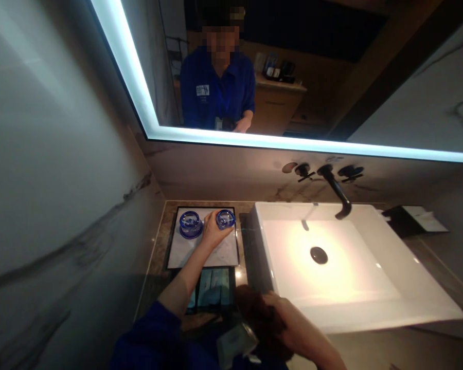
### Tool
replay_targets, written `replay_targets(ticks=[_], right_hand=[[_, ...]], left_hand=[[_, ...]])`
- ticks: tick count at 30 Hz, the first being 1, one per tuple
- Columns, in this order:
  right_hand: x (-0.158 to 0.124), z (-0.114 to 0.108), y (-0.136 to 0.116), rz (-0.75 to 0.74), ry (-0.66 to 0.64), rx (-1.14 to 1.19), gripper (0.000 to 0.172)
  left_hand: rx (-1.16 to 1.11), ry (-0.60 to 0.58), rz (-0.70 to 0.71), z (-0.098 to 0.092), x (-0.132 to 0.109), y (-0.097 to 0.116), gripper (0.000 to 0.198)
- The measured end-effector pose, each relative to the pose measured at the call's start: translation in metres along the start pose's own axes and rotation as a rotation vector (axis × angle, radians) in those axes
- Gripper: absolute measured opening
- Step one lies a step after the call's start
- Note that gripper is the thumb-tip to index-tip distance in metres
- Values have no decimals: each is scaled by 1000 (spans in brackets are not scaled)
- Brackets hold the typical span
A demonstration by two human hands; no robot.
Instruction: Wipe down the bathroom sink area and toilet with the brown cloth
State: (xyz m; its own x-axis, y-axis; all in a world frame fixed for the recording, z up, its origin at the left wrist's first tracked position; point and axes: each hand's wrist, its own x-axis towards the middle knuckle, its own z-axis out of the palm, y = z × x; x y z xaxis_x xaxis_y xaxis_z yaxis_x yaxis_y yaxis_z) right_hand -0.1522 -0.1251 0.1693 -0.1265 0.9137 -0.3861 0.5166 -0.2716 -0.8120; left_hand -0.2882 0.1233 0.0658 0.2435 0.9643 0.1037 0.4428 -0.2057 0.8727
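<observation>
On a white tray (185, 252) with a dark rim sit two blue glass cups. My left hand (213, 231) has its fingers around the right-hand blue glass cup (226, 219), at the tray's right side. The left-hand blue glass cup (190, 225) stands beside the back of that hand, untouched. Lower down, near my body, my right hand (283, 316) is closed on a dark brown cloth (256, 308), which hangs bunched from the fingers.
A white rectangular basin (362, 316) fills the right side of the counter, under a black wall faucet (334, 191). In front of the white tray lies a dark tray with packets (214, 288). A tissue box (405, 221) stands far right. The lit mirror (285, 140) hangs above.
</observation>
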Motion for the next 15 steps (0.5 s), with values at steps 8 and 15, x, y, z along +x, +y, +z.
replay_targets(ticks=[8, 15], right_hand=[[-1, -12, -8, 61, 57, 254, 30], [-5, -10, 11, 222, 321, 374, 51]], left_hand=[[-29, -21, -41, 6, 2, -17, 69], [-23, -25, -46, 4, 2, -18, 70]])
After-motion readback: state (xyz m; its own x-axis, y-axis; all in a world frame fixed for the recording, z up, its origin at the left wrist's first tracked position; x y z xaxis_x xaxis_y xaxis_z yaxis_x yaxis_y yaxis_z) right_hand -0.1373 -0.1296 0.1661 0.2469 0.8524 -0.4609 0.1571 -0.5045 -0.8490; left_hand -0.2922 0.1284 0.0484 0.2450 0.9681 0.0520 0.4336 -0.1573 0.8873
